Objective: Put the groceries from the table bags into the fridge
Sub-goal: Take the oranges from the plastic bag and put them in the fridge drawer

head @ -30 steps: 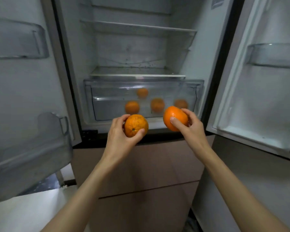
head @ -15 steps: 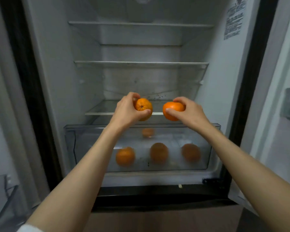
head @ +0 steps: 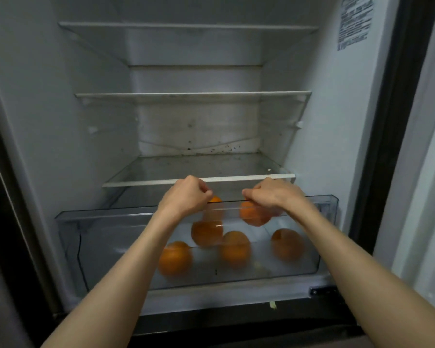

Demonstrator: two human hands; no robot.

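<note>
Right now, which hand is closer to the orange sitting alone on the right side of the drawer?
Right. The right hand is above that orange, slightly left; the left hand is farther left.

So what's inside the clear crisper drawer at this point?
Through the crisper drawer wall, four loose oranges show on its floor. The left hand and right hand each lower another orange in. The forearms hide part of the drawer floor.

Two oranges sit over the open clear drawer (head: 111, 222) of the fridge (head: 60, 109), one (head: 215, 200) barely visible, the other (head: 253, 217) lower; four more lie inside.
</note>
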